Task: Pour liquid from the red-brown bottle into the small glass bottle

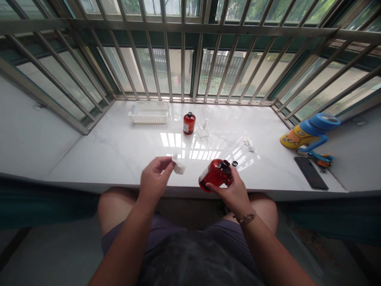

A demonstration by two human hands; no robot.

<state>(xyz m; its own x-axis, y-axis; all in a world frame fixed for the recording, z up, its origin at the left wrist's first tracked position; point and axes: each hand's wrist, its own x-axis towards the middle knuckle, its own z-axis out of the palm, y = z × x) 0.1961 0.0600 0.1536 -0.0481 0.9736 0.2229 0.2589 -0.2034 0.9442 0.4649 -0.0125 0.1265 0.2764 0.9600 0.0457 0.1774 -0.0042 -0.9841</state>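
My left hand (157,174) pinches a crumpled white tissue-like piece (178,165) between thumb and fingertips, above the sill's front edge. My right hand (230,186) is wrapped round a red-brown bottle (214,174) with a white label. That bottle tilts to the right, its dark neck uncovered. A small black cap (235,163) shows close beside the neck; whether it lies on the sill or touches my fingers I cannot tell. Farther back, a second red-brown bottle (189,124) stands upright with a black cap on. The tissue and the held bottle are apart.
On the white sill (127,155) are a white plastic basket (150,115), a small clear container (203,131) and a clear bag (247,145) with white bits. At right are a blue-yellow drinking flask (306,131), a phone (311,172) and keys (324,159). Metal bars (193,28) enclose the back.
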